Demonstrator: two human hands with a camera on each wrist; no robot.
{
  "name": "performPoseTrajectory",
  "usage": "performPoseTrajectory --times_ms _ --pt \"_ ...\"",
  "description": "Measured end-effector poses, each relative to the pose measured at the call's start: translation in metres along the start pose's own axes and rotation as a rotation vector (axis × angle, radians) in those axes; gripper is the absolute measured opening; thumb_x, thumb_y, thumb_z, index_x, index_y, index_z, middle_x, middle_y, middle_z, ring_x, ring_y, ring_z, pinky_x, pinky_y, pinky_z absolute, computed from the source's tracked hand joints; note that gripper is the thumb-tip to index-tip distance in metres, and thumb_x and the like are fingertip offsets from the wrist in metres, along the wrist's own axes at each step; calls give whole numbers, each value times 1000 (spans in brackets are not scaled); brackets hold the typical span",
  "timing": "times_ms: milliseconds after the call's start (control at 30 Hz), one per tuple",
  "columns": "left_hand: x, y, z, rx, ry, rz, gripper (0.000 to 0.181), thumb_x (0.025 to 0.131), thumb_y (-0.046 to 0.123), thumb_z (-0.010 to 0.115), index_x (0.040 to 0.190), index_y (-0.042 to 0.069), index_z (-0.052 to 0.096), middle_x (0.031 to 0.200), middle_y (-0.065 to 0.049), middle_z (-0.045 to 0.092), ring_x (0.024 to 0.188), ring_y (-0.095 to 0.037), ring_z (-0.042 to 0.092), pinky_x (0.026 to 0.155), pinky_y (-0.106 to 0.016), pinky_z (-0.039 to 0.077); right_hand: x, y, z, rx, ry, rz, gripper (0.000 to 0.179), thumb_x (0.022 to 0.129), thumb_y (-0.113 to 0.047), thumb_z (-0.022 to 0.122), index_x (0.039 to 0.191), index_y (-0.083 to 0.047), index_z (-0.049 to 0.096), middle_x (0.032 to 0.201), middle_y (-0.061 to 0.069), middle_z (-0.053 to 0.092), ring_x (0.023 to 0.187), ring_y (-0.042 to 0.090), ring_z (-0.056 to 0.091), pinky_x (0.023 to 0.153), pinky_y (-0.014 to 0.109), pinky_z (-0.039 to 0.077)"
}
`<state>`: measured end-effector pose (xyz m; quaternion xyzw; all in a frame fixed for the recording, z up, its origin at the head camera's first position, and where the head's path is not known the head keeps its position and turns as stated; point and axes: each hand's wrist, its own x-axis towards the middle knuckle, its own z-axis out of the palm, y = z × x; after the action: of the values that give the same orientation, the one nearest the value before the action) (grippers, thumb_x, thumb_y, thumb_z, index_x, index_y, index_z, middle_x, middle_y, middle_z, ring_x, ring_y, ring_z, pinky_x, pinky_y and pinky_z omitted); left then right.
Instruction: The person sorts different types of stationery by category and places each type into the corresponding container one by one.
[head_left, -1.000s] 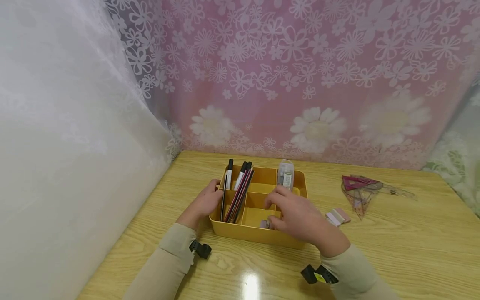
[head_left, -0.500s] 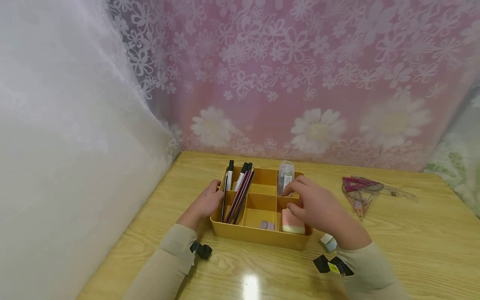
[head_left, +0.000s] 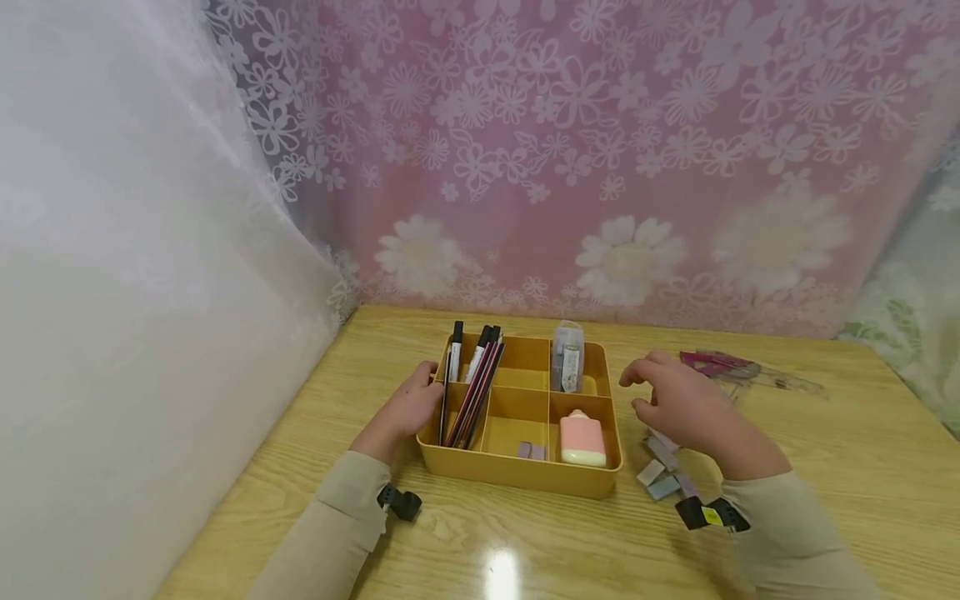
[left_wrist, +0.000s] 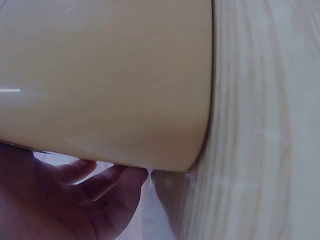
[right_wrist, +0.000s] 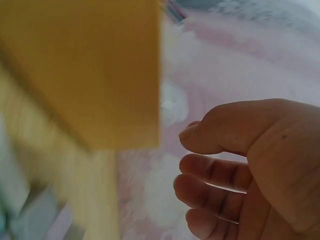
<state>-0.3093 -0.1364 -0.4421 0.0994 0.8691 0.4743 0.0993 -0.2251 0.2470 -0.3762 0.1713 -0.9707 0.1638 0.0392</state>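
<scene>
The left hand (head_left: 408, 408) grips the left wall of a yellow divided desk organizer (head_left: 517, 475); in the left wrist view its fingers lie against the outside wall, the thumb hidden. Right of the organizer, the right hand (head_left: 690, 408) hovers with loosely bent fingers and holds nothing. Pencils (head_left: 476, 400) lean in the front left compartment, with black-capped markers (head_left: 456, 354) behind them. Two small lilac blocks (head_left: 531, 451) lie in the front middle. A pink and cream bottle-shaped item (head_left: 582, 437) lies front right, a clear labelled case (head_left: 567, 358) behind it.
Several small pastel blocks (head_left: 662, 486) lie on the wooden table (head_left: 465, 533) under and beside the right forearm. Pink and clear set squares and rulers (head_left: 750, 371) lie farther right. A floral curtain (head_left: 525, 167) hangs behind the table; a white sheet (head_left: 135, 292) hangs left.
The right hand has moved right, out of the organizer to above the table. The pink bottle-shaped item is now fully visible in the front right compartment. The left hand stays put.
</scene>
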Motion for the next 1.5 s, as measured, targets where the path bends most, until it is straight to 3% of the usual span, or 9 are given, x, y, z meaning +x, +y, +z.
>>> performPoseTrajectory --times_ms 100,167,300,433,633,900,1133,1333,1500 --pt "-1 0 1 -12 0 2 50 107 24 34 151 2 33 148 -22 44 134 -36 45 110 -56 36 -3 17 3 -19 -57 13 27 89 -5 64 116 -11 67 112 7 58 73 15 52 54 31 41" --pt "-1 0 2 -16 3 -1 50 106 24 34 151 2 33 148 -21 44 134 -36 45 110 -56 35 -5 30 5 -41 -89 7 31 88 -5 65 118 -10 67 115 9 60 80 20 59 58 34 47" --pt "-1 0 0 -7 16 -5 51 106 24 34 151 2 33 149 -22 44 134 -35 45 111 -56 35 -10 51 12 -92 -117 -50 31 89 -6 71 120 -9 67 117 10 63 95 30 65 74 45 55" --pt "-1 0 -3 3 25 -2 51 106 23 34 152 1 32 149 -23 43 135 -36 44 111 -56 34 -14 65 24 -136 -103 -112 29 90 -4 72 118 -9 70 115 7 65 102 34 63 87 54 52" --pt "0 -2 -1 -2 20 6 49 106 22 35 150 0 34 147 -23 45 133 -36 45 111 -55 35 -16 75 36 -164 -115 -101 31 86 -5 73 115 -14 72 110 3 64 105 35 60 91 59 49" --pt "0 -1 2 -9 17 7 48 105 23 34 149 1 35 146 -22 46 132 -35 46 110 -55 35 -17 80 35 -164 -136 -83 34 83 -8 78 114 -17 70 108 0 63 102 31 62 88 57 51" --pt "1 0 2 -6 10 0 52 106 25 35 152 2 32 149 -21 44 135 -35 44 111 -56 34 -17 81 31 -157 -142 -61 34 85 -9 75 118 -10 69 109 2 64 103 30 62 89 55 51" --pt "0 -2 2 -17 5 -14 53 106 24 35 153 2 31 152 -22 41 137 -36 41 113 -56 31 -20 72 24 -76 -98 -25 39 88 -21 73 124 -8 65 118 4 65 109 30 62 89 54 52" --pt "0 -2 1 -17 3 -3 53 106 24 35 153 1 31 151 -22 41 137 -36 42 113 -56 32 -19 51 15 -26 -18 -51 38 89 -23 73 124 -10 64 118 2 64 109 27 63 87 51 54"
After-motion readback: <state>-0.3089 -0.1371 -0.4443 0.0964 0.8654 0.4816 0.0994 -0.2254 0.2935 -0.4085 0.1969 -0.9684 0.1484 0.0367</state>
